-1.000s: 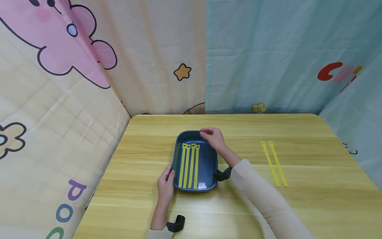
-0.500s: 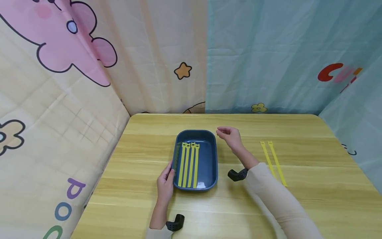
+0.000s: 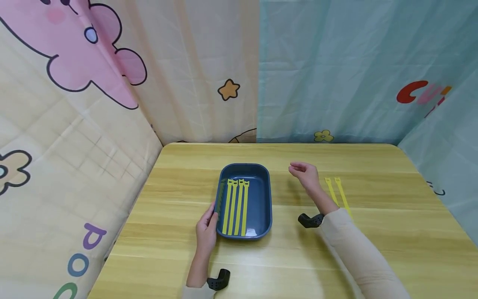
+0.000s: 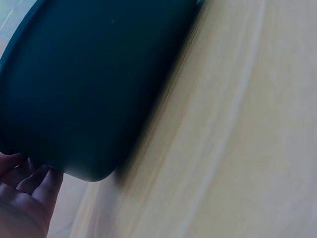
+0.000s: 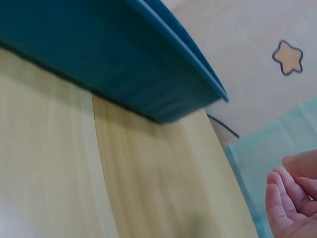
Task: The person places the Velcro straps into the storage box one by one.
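A dark blue rectangular tray point(image 3: 257, 207) sits on the table in the head view. Several yellow strap-type cable ties point(image 3: 236, 207) lie in it side by side, towards its left. My left hand point(image 3: 206, 230) grips the tray's left side near the front corner; in the left wrist view its fingers point(image 4: 44, 186) meet the tray's outer wall. To the right of the tray, my right hand point(image 3: 307, 175) hovers above the table with loosely bent fingers, nothing visible in them. Two more yellow cable ties point(image 3: 340, 191) lie right of that hand, their lower ends hidden by the forearm.
The wood-grain table point(image 3: 396, 199) ends at a patterned fabric backdrop point(image 3: 325, 74) behind and a cloth point(image 3: 67, 158) at the left. Each wrist carries a black camera mount, such as the right one point(image 3: 310, 220).
My right hand has moved from over the tray's far rim to the right, off the tray, and its forearm now covers part of the two loose ties. The left hand stays put.
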Available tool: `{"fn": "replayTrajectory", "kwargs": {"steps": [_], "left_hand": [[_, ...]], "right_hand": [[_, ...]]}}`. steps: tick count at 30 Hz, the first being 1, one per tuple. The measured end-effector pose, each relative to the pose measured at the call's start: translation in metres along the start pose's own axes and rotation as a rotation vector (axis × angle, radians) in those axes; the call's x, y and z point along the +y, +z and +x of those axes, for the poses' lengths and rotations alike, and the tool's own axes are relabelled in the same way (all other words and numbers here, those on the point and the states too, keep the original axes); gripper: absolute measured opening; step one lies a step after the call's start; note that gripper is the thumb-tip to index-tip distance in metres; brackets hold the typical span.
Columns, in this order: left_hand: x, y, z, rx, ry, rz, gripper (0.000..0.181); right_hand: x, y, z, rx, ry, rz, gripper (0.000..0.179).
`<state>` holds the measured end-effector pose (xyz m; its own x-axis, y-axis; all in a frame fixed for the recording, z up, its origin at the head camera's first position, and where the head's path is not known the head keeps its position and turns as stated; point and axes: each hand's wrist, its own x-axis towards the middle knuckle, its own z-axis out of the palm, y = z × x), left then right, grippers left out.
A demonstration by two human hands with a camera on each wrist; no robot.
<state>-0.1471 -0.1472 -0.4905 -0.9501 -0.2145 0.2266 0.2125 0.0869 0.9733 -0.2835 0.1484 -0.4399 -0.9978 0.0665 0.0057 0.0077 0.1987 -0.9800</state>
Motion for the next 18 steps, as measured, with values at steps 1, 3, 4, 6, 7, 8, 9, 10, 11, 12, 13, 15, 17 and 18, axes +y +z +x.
{"fn": "replayTrajectory", "kwargs": {"steps": [1,3,4,6,7,8,9,10,11,12,13,15,17,18], "left_hand": [[0.000,0.000,0.000,0.001,0.000,-0.001,0.035],[-0.001,0.000,0.000,0.002,-0.001,0.000,0.035],[-0.001,0.000,0.000,0.001,0.000,0.000,0.035],[-0.001,0.000,0.000,0.003,-0.004,-0.007,0.035],[-0.001,0.000,0.000,0.002,-0.008,-0.011,0.035],[-0.001,-0.001,0.000,0.001,-0.014,-0.011,0.035],[-0.001,-0.001,0.000,0.000,-0.019,-0.013,0.035],[-0.001,-0.001,0.000,-0.002,-0.024,-0.015,0.036],[-0.001,-0.001,0.000,-0.004,-0.028,-0.017,0.036],[-0.001,-0.001,0.000,-0.005,-0.031,-0.019,0.036],[-0.001,-0.001,0.000,-0.006,-0.033,-0.022,0.036],[-0.001,0.000,0.000,-0.005,-0.033,-0.023,0.036],[-0.001,0.000,0.000,-0.003,-0.031,-0.026,0.035],[-0.001,0.000,0.000,-0.002,-0.031,-0.026,0.035]], "right_hand": [[0.003,-0.003,0.000,0.008,0.012,-0.006,0.031],[0.007,-0.010,0.000,0.026,0.039,-0.017,0.031],[0.009,-0.013,0.000,0.033,0.052,-0.028,0.032],[0.012,-0.019,-0.001,0.044,0.068,-0.051,0.033],[0.014,-0.022,-0.001,0.051,0.075,-0.059,0.033],[0.015,-0.025,-0.002,0.057,0.080,-0.078,0.034],[0.017,-0.028,-0.002,0.067,0.084,-0.095,0.034],[0.019,-0.032,-0.002,0.076,0.089,-0.115,0.035],[0.020,-0.035,-0.002,0.087,0.092,-0.132,0.035],[0.022,-0.039,-0.002,0.099,0.093,-0.152,0.034],[0.024,-0.043,-0.002,0.112,0.094,-0.171,0.034],[0.027,-0.051,-0.001,0.131,0.085,-0.213,0.034],[0.030,-0.059,-0.001,0.148,0.079,-0.240,0.033],[0.031,-0.063,-0.001,0.157,0.076,-0.251,0.033]]}}
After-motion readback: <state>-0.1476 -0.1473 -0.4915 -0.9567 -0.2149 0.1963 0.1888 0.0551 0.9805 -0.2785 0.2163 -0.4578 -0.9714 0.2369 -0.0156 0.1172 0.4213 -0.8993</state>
